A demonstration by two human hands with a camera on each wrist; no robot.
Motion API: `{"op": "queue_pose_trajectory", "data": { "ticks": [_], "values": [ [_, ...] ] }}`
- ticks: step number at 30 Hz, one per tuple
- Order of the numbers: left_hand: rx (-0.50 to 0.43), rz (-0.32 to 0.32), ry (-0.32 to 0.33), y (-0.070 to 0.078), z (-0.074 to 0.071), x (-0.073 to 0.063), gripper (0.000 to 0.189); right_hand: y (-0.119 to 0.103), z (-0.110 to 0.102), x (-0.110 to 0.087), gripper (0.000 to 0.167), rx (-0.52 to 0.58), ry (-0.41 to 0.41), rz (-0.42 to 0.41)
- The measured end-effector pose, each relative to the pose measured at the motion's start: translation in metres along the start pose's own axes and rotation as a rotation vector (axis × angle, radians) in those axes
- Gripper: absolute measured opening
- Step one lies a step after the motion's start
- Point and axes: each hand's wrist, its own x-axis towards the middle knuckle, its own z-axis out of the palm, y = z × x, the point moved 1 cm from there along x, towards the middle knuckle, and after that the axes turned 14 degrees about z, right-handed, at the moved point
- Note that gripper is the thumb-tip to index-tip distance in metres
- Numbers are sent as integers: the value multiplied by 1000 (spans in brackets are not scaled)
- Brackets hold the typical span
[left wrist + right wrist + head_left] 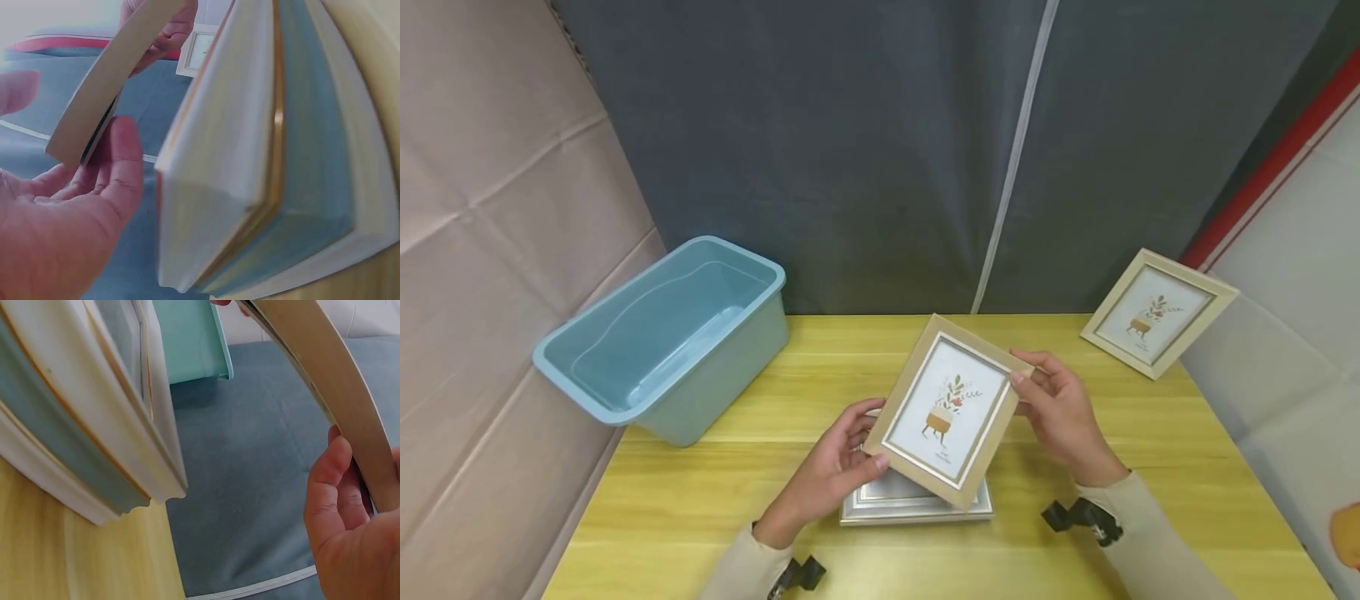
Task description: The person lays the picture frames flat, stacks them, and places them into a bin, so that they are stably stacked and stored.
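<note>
A beige picture frame (953, 410) with a white inner border and a plant print tilts above a stack of frames, its picture side up. My left hand (833, 468) holds its lower left corner, thumb on the front and fingers behind. At the upper right corner, my right hand (1067, 417) pinches it between thumb and fingers. Beneath lies the stack, topped by a silver frame (917, 510) partly covered by the held one. From the side in the left wrist view, the stack (250, 156) shows white, gold and blue-green edges.
A blue plastic tub (722, 375) stands at the back left of the wooden table (700, 517). Another cream picture frame (1217, 298) with a similar print stands tilted at the back right. A dark grey curtain (850, 167) hangs behind the table.
</note>
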Motion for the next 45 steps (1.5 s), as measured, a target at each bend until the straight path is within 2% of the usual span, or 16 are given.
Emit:
{"op": "queue_pose_trajectory", "data": {
  "ticks": [5,11,19,22,25,30,36,41,45],
  "values": [
    [-32,17,66,-4,4,-5,72,3,-3,2,27,29,30,19],
    [-73,67,173,-8,12,-6,79,9,-4,3,26,75,22,12],
    [-55,39,411,-10,31,-4,105,19,1,0,31,106,3,17],
    [-27,28,462,-7,36,-4,114,22,3,0,29,107,-16,20],
    [-4,-6,481,-6,38,-5,118,24,4,-1,30,101,-59,7],
    [-4,-57,488,-6,32,-8,117,27,6,-3,45,45,-157,-13],
    [-16,-92,429,-8,24,-16,113,27,5,-5,49,-57,-198,-13],
    [24,-136,350,-7,15,-23,110,28,3,-7,44,-237,-161,11],
    [-2,-132,270,-5,2,-27,106,31,3,-11,44,-392,-108,58]
  ]
}}
